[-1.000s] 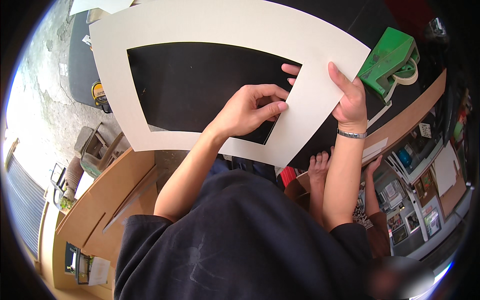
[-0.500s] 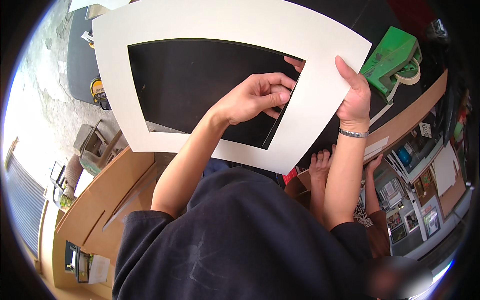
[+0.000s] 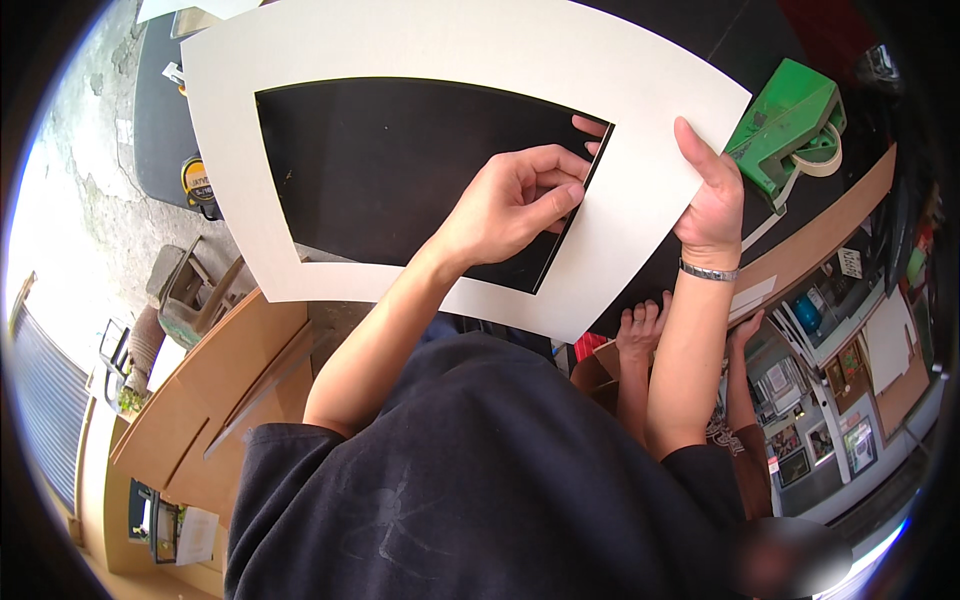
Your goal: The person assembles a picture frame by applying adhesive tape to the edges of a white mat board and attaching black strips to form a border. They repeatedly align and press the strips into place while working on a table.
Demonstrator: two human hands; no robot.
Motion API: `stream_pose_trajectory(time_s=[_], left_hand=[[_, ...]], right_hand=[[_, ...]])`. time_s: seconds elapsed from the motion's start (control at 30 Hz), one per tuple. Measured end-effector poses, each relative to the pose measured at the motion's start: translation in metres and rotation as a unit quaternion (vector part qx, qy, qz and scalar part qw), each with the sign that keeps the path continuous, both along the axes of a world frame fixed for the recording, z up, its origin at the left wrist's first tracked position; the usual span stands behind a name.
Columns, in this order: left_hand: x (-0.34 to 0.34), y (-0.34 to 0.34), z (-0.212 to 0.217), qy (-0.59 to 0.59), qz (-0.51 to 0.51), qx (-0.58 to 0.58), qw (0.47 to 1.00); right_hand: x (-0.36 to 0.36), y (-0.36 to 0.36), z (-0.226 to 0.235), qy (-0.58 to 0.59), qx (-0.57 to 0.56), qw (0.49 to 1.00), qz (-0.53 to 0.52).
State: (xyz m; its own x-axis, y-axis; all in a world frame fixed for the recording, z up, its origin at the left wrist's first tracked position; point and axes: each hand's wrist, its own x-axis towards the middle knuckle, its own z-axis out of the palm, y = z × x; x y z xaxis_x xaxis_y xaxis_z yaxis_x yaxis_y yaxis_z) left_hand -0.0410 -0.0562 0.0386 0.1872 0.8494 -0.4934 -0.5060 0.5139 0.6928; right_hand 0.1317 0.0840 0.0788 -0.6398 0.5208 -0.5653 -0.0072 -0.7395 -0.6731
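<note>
A large white picture mat board (image 3: pixel 640 190) with a cut-out window is held up over a black table surface (image 3: pixel 400 160). My right hand (image 3: pixel 712 200), with a metal bracelet at its wrist, grips the board's right side. Its thumb lies on the front face, and its fingers reach behind; some fingertips show through the window. At the window's right inner edge, my left hand (image 3: pixel 520 205) is closed in a pinch, thumb and fingers on that edge. The board partly hides the left fingertips.
Just right of the board stands a green tape dispenser (image 3: pixel 790 120) with a tape roll. Another person's hand (image 3: pixel 640 328) is by my right forearm. A round yellow-and-black tape measure (image 3: pixel 196 180) lies at left. Brown boards (image 3: pixel 200 400) lean at lower left; framed pictures (image 3: pixel 860 445) stand at right.
The board has shifted slightly, its right corner moving a little right. My left hand has moved slightly right along with its pinch at the inner edge. My right hand keeps its grip.
</note>
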Motion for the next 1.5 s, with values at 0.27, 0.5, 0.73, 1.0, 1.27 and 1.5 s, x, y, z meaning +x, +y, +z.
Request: stream_pose_trajectory(time_s=[0.27, 0.5, 0.73, 1.0, 1.27, 1.5], left_hand=[[-0.0006, 0.0001, -0.0004, -0.025, 0.004, -0.003, 1.0], [0.0, -0.0011, -0.0009, -0.009, 0.002, -0.001, 1.0], [0.0007, -0.0006, -0.0008, -0.004, 0.001, -0.003, 1.0], [0.0001, -0.0006, -0.0011, 0.005, -0.004, -0.004, 1.0], [-0.0001, -0.001, -0.0004, 0.01, -0.007, -0.008, 1.0], [0.0001, -0.0007, -0.0001, 0.012, -0.002, -0.002, 1.0]], right_hand=[[-0.0019, -0.0016, 0.0001, 0.027, -0.025, 0.999, -0.011], [0.001, 0.0012, -0.0012, 0.03, -0.026, 0.999, 0.005], [-0.0002, 0.0005, -0.0006, 0.027, -0.014, 1.0, -0.004], [-0.0012, -0.0014, -0.0015, 0.056, -0.026, 0.998, -0.023], [0.0013, -0.0004, -0.0025, 0.037, -0.014, 0.999, -0.006], [-0.0003, -0.0006, -0.0029, 0.057, -0.022, 0.998, -0.022]])
